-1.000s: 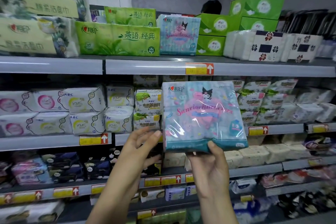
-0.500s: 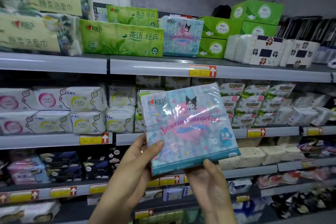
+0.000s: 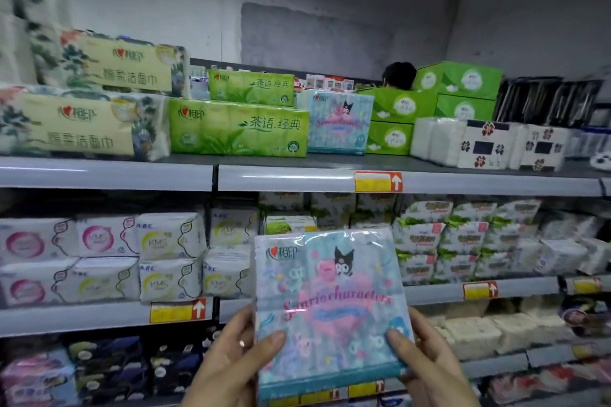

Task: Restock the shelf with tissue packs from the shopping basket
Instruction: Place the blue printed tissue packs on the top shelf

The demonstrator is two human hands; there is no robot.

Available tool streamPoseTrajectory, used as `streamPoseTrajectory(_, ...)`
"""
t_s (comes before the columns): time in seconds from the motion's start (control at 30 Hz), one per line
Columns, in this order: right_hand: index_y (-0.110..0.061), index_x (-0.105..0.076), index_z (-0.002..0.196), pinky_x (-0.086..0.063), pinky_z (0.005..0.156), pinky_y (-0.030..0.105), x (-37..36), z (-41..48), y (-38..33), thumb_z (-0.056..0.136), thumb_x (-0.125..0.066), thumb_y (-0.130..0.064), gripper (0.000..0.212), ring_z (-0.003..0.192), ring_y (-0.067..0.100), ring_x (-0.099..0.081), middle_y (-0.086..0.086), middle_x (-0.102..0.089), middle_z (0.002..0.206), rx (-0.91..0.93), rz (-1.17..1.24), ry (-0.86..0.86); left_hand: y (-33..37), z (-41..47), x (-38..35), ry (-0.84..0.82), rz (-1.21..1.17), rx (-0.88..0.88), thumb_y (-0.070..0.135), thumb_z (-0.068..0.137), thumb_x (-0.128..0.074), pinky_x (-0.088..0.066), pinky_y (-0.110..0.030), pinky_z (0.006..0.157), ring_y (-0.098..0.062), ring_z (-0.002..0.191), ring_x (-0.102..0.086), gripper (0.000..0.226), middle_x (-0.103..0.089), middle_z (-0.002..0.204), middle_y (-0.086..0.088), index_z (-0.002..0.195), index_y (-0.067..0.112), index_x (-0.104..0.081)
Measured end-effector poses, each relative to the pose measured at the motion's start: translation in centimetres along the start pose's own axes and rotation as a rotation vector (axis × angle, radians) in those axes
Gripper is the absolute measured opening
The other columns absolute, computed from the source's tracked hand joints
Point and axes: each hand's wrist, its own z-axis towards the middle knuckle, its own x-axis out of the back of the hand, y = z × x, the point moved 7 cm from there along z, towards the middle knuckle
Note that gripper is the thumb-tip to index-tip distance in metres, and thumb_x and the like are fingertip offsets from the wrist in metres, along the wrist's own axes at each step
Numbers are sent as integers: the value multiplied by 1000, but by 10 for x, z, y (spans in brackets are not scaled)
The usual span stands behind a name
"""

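Head view. The tissue pack (image 3: 330, 307), printed with cartoon characters, stands upright in front of the shelving, face toward the camera and long axis running six to twelve o'clock. The left hand (image 3: 228, 363) grips its seven o'clock corner and the right hand (image 3: 426, 363) its five o'clock corner. Each thumb is laid on the front film; the other fingers are hidden behind.

A matching pack (image 3: 337, 124) stands on the top shelf (image 3: 297, 177), at twelve o'clock from the held one and well apart from it. It is flanked by long green packs (image 3: 238, 129) at its nine o'clock and green boxes (image 3: 393, 119) at its three o'clock, both just beside it. The likely destination lies straight up, so neither hand is clearly nearer; a two-handed lift over the shelf lip seems called for. Only a narrow bare strip shows in front of the matching pack, and its depth cannot be judged.

White flower-printed packs (image 3: 479, 142) sit farther toward three o'clock. A grey wall (image 3: 330, 10) closes the room behind. The shopping basket is out of view.
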Motion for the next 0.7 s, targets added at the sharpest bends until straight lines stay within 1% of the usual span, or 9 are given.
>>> streamPoseTrajectory(0.1,-11,-66,106,-59,60,31,-1,-1,3,9,-98,-27,103,84,27,-72,14,-74,99,26,7,43,-2,3,9,50,-3,-3,21,3,-97,-57,-49,77,-40,93,-69,114,-71,104,-25,111,3,-64)
streamPoseTrajectory(0.2,-9,-63,112,-59,60,30,-4,-2,5,34,-94,-16,84,83,26,-73,13,-74,99,38,28,55,-2,6,14,64,-15,2,23,3,-97,-46,-55,97,-42,102,-65,118,-70,106,-24,114,2,-62)
streamPoseTrajectory(0.23,-9,-63,112,-58,59,30,-3,-2,6,36,-93,-17,82,83,26,-73,12,-74,100,48,33,73,-2,7,15,68,-25,2,24,3,-97,-43,-54,100,-42,104,-64,119,-70,106,-24,114,2,-62)
streamPoseTrajectory(0.27,-10,-64,112,-58,59,30,-2,-1,8,30,-97,-21,89,85,26,-72,12,-74,101,52,36,86,-3,8,17,73,-30,-1,25,1,-97,-42,-54,101,-42,104,-64,118,-71,105,-23,112,2,-62)
streamPoseTrajectory(0.3,-11,-64,112,-58,61,30,-2,-2,10,21,-99,-26,99,88,26,-72,11,-73,104,50,29,103,-3,9,19,77,-29,-5,26,1,-96,-42,-53,101,-41,102,-65,117,-72,104,-22,111,3,-63)
streamPoseTrajectory(0.37,-11,-62,116,-58,64,30,-2,-2,11,17,-98,-32,107,94,27,-71,11,-72,109,45,15,119,-5,10,22,85,-20,-15,29,2,-97,-43,-52,100,-39,100,-67,116,-72,105,-20,111,4,-63)
streamPoseTrajectory(0.53,-11,-63,115,-58,65,32,8,5,12,19,-98,-32,104,95,28,-70,13,-71,110,41,-5,82,-12,16,23,98,-3,-15,33,8,-97,-48,-48,95,-32,99,-69,112,-72,108,-15,112,9,-64)
streamPoseTrajectory(0.6,-11,-62,116,-59,68,33,12,11,11,21,-98,-32,104,97,29,-70,15,-70,112,48,1,73,-13,20,19,96,23,-29,36,11,-97,-56,-45,86,-30,100,-70,108,-72,110,-13,112,10,-66)
streamPoseTrajectory(0.7,-10,-61,116,-59,69,33,21,20,6,24,-98,-33,102,98,29,-69,15,-70,111,66,16,67,-14,31,11,102,58,-41,37,17,-97,-59,-37,79,-27,103,-69,109,-71,114,-10,117,12,-63)
